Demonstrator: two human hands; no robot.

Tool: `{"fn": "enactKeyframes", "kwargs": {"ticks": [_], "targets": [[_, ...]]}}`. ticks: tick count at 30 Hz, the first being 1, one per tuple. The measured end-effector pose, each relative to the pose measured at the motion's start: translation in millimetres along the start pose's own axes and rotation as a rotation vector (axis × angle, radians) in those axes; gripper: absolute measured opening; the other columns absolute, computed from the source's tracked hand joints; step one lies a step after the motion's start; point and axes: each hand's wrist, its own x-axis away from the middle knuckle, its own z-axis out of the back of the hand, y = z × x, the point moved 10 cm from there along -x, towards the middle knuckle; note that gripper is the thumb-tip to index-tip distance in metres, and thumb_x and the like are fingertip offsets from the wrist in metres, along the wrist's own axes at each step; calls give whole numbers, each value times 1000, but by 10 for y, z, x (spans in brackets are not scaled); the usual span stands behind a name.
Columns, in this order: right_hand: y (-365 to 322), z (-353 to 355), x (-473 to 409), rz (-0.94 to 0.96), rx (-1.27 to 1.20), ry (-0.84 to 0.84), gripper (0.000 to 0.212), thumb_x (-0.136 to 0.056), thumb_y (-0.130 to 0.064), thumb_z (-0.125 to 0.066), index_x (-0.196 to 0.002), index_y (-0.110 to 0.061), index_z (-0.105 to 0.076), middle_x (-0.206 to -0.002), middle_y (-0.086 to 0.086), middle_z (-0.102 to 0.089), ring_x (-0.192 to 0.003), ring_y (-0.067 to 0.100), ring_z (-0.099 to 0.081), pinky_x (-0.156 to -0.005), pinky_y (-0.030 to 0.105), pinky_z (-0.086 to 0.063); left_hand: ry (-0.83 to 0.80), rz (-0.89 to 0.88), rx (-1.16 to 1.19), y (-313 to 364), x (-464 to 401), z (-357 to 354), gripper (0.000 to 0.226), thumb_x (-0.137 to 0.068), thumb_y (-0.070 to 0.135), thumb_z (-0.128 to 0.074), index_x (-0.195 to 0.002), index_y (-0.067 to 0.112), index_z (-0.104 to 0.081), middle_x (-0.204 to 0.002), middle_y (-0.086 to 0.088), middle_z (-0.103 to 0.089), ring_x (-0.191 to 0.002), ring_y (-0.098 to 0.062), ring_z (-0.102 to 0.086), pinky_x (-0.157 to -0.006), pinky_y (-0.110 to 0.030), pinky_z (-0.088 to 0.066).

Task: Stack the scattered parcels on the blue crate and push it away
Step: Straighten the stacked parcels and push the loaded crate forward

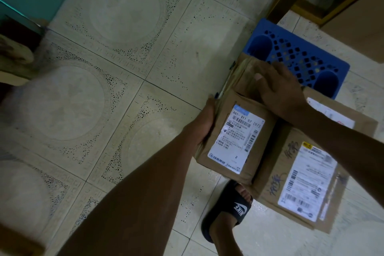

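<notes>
L hand grips left side of small brown cardboard parcel; R hand presses flat, fingers spread, on its far end, near blue plastic crate.

brown labelled parcels overlapping, held | blue crate on floor behind
</notes>
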Motion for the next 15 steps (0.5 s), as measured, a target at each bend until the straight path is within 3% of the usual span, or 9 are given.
{"fn": "enactKeyframes", "kwargs": {"ticks": [2,5,9,11,12,15], "targets": [[-26,-7,27,18,10,1,66,-90,-59,-24,-139,-21,-46,-143,19,-43,-133,39,-39,-107,59,-34,8,-35,-59,93,145,65,65,-102,52,-7,-150,14,-29,-149,-14,-42,-134,-24,-44,-102,-27,-34],[-77,-24,14,-10,-34,-52,56,-95,-54,-29,-140,-24,-45,-147,15,-40,-139,36,-32,-114,55,-25,34,-6,-47,87,204,224,58,-104,45,-11,-153,15,-20,-160,-9,-23,-144,-21,-27,-113,-30,-23],[-224,142,-40,-9,-91,3,50,-100,-45,-32,-135,-13,-49,-135,19,-49,-128,36,-43,-108,49,-33,41,21,-77,53,310,228,56,-105,42,-17,-152,13,-22,-157,-11,-28,-142,-24,-31,-106,-26,-30],[-281,256,-4,23,-50,43,54,-99,-46,-29,-131,-9,-52,-130,21,-53,-122,37,-48,-103,46,-38,14,70,-84,-152,170,158,55,-105,44,-18,-149,14,-32,-150,-11,-42,-136,-23,-41,-90,-17,-35],[-308,280,32,48,-25,38,61,-97,-50,-26,-130,-7,-54,-126,22,-55,-118,38,-51,-99,45,-41,-15,88,-77,-223,163,106,58,-103,48,-19,-146,15,-39,-144,-11,-49,-129,-24,-49,-91,-18,-37],[-238,304,175,77,12,3,72,-91,-56,-21,-129,-7,-57,-123,22,-58,-114,38,-54,-96,42,-43,-38,84,27,-320,132,1,70,-95,63,-21,-139,17,-51,-125,-13,-65,-111,-28,-63,-103,-40,-47]]}}
